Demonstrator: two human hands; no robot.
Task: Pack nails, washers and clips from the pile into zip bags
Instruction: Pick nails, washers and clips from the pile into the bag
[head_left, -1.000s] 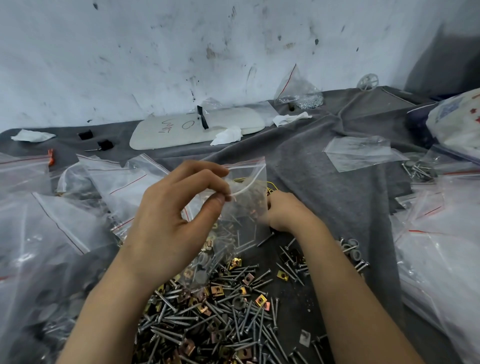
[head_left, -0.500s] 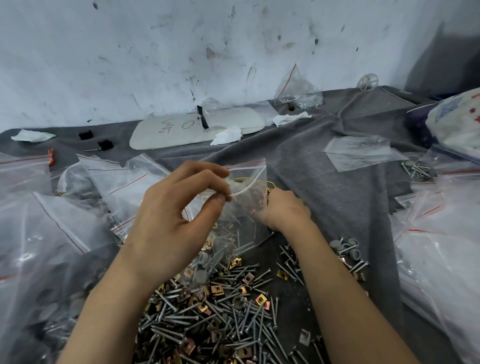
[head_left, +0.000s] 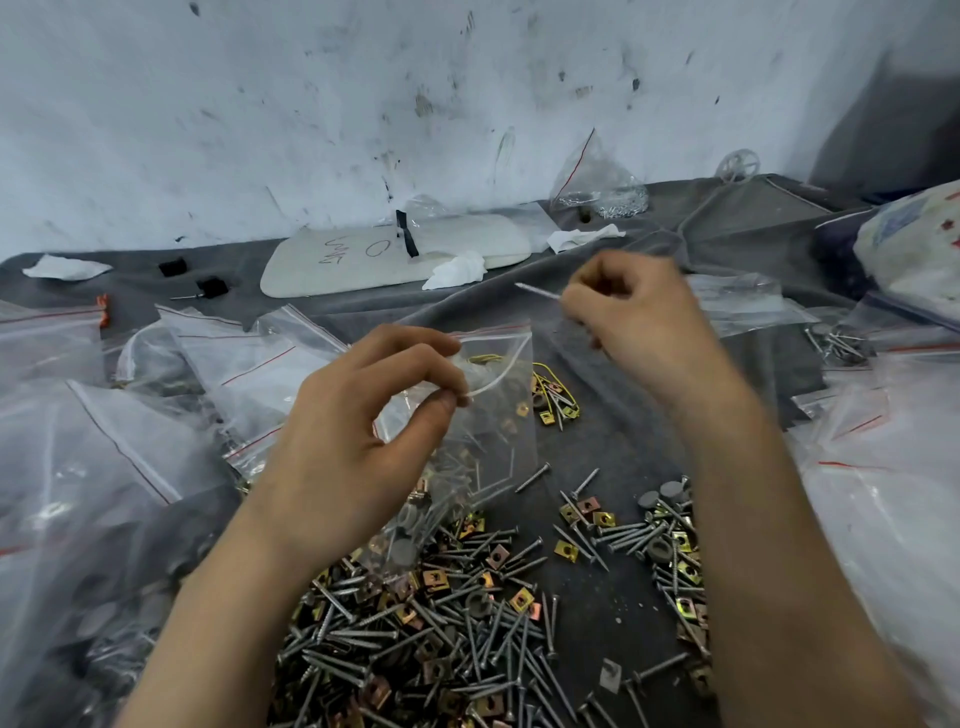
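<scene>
Nail (head_left: 537, 292) pinched in right grip (head_left: 639, 322), possibly several; left grip (head_left: 358, 447) holds zip bag (head_left: 493, 415) mouth open. Best fed tip-first, centred over opening, sparing film.

One left hand (head_left: 363, 431), one right hand (head_left: 634, 317), one held zip bag (head_left: 504, 415), one pinched nail (head_left: 537, 292), three tissues (head_left: 67, 267) (head_left: 457, 270) (head_left: 582, 240), two black blocks (head_left: 173, 266) (head_left: 212, 287).

The bare left forearm (head_left: 208, 623) lies from 7 o'clock up toward 1 o'clock. The left hand (head_left: 363, 436) shows its back to the camera. Its thumb and forefinger meet in a pinch on the lip of a zip bag (head_left: 498, 415), with the other fingers arched above. The right forearm (head_left: 753, 519) slants from 5 o'clock toward 11. The right hand (head_left: 634, 317), at 1 o'clock from the left, is curled, its fingertips pinching a nail (head_left: 537, 292) that points to 9 o'clock.
</scene>
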